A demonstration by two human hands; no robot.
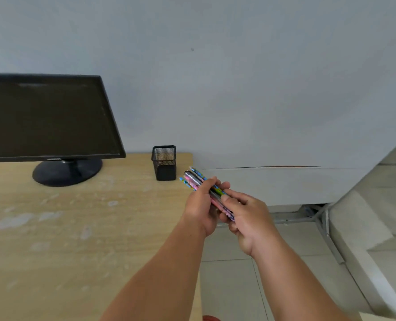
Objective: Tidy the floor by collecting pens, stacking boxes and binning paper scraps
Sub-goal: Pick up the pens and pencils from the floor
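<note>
pens (193,180) are gripped as one bundle by left hand (201,209) and right hand (250,221) | mesh cup (164,163) is set at their 10 o'clock, on desk (76,216)

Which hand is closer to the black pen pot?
The left hand, gripping the pens nearer the mesh pen holder; the right hand holds their other end.

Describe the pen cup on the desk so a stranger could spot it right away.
Start at the wooden desk, where a dark monitor stands on a round base. To its right, near the desk's far right corner, sits the pen cup. It is the only small, square, black wire-mesh container there.
</note>
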